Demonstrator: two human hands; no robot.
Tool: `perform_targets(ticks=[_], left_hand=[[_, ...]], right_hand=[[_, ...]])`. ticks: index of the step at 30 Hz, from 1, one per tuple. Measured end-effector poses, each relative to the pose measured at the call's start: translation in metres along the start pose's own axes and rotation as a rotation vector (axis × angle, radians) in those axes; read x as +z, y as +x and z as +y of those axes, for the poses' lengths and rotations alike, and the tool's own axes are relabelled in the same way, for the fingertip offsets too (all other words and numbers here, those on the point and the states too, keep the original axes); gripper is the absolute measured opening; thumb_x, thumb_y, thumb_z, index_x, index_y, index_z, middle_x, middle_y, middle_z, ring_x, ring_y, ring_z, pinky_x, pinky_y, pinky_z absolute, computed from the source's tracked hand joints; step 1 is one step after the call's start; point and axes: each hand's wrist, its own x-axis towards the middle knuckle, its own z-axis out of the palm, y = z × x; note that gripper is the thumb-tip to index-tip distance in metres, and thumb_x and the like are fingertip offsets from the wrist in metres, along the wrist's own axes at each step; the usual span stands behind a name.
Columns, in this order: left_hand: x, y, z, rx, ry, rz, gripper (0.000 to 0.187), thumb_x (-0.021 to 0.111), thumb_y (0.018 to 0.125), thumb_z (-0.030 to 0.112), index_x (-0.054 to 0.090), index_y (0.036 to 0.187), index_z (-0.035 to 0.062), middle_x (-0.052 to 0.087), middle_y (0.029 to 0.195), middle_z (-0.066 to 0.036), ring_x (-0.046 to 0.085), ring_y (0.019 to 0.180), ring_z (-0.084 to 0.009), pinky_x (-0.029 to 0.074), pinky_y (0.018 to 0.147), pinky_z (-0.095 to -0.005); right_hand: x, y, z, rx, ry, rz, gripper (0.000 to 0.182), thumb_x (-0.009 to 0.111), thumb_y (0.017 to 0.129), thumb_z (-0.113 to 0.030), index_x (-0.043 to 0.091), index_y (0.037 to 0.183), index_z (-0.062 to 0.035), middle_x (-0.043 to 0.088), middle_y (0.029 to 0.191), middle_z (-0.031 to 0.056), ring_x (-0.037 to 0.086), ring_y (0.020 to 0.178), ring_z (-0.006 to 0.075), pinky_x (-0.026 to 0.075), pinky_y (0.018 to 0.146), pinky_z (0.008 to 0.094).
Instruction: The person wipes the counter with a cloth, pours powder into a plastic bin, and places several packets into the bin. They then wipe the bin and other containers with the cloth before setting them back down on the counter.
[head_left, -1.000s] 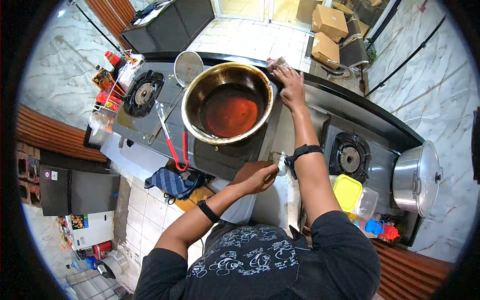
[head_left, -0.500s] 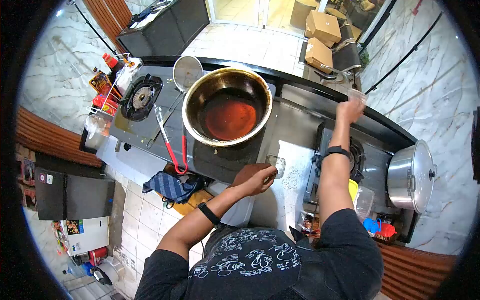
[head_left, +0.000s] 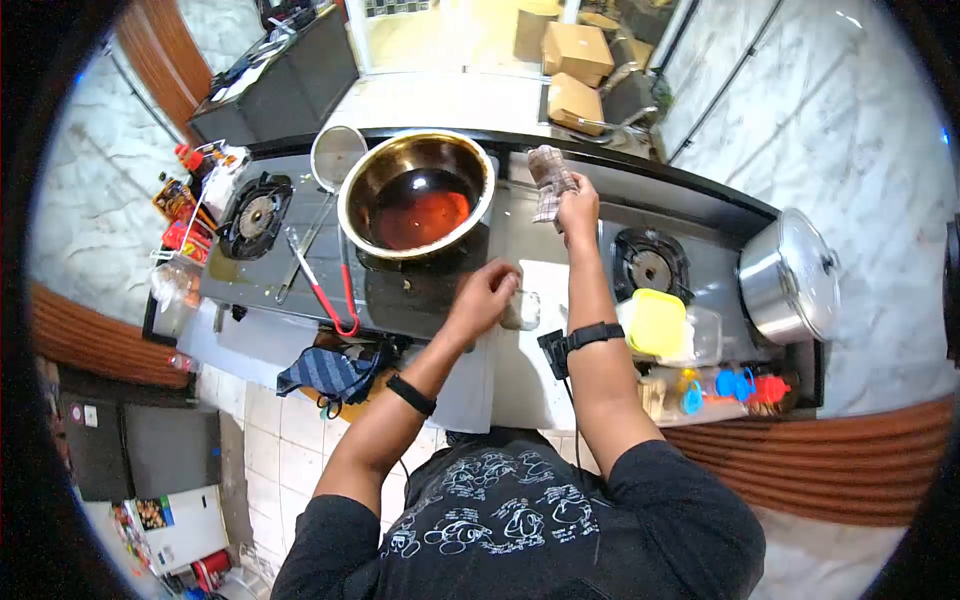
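My right hand (head_left: pixel 578 210) is closed around a brown-and-white checked cloth (head_left: pixel 548 183), held up near the back ledge of the counter. My left hand (head_left: pixel 487 300) hovers over the front of the counter with its fingers curled; what they hold, if anything, is hidden. Just beside its fingertips is a small, clear, squarish thing (head_left: pixel 522 310), whose kind I cannot make out. A large metal bowl (head_left: pixel 357 222) with dark reddish liquid stands on the stove, behind my left hand.
Left of the bowl lie a round strainer (head_left: pixel 338 158) and red-handled tongs (head_left: pixel 322 292), near a burner (head_left: pixel 257 212). On the right are another burner (head_left: pixel 650 268), a yellow lid (head_left: pixel 657 322) and a big lidded pot (head_left: pixel 790 280). A striped blue cloth (head_left: pixel 335 376) hangs at the front edge.
My right hand has swung left along the back ledge, and the checked cloth in it now shows clearly. My left hand stays near the clear thing. The whole view has shifted.
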Motion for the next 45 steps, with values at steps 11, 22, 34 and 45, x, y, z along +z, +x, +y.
perform_targets(ticks=[11,22,34,45], left_hand=[[0.059,0.036,0.069,-0.335,-0.579,0.077,0.100,0.071,0.080,0.042,0.002,0.145,0.0101,0.047,0.123,-0.022,0.054,0.104,-0.0293,0.048,0.080,-0.0406],[0.093,0.184,0.062,0.127,0.150,0.320,0.075,0.066,0.081,0.030,0.032,0.140,-0.0012,0.048,0.126,-0.026,0.053,0.114,-0.0356,0.043,0.096,-0.0395],[0.235,0.319,0.066,0.018,0.930,0.407,0.056,0.056,0.089,0.027,0.039,0.140,0.0091,0.056,0.110,-0.026,0.058,0.098,-0.0395,0.047,0.086,-0.0510],[0.366,0.358,0.054,0.248,1.103,0.434,0.051,0.052,0.092,0.037,0.049,0.132,0.0046,0.056,0.113,-0.018,0.050,0.107,-0.0332,0.035,0.094,-0.0473]], right_hand=[[-0.115,-0.121,-0.087,-0.147,-0.245,-0.252,0.035,0.054,0.072,-0.005,0.063,0.105,0.0025,0.064,0.097,0.0259,0.062,0.092,0.0407,0.049,0.083,0.0401],[-0.240,-0.093,-0.088,-0.118,0.110,-0.386,0.048,0.061,0.085,-0.005,0.048,0.131,-0.0010,0.054,0.131,0.0157,0.053,0.119,0.0244,0.042,0.101,0.0338],[-0.392,0.015,0.016,0.003,0.029,-0.388,0.037,0.060,0.087,-0.005,0.057,0.123,-0.0035,0.065,0.113,0.0113,0.062,0.105,0.0182,0.047,0.092,0.0302],[-0.418,0.036,0.067,0.087,-0.001,-0.465,0.036,0.059,0.086,-0.006,0.057,0.122,-0.0038,0.065,0.115,0.0123,0.063,0.104,0.0197,0.048,0.091,0.0331]])
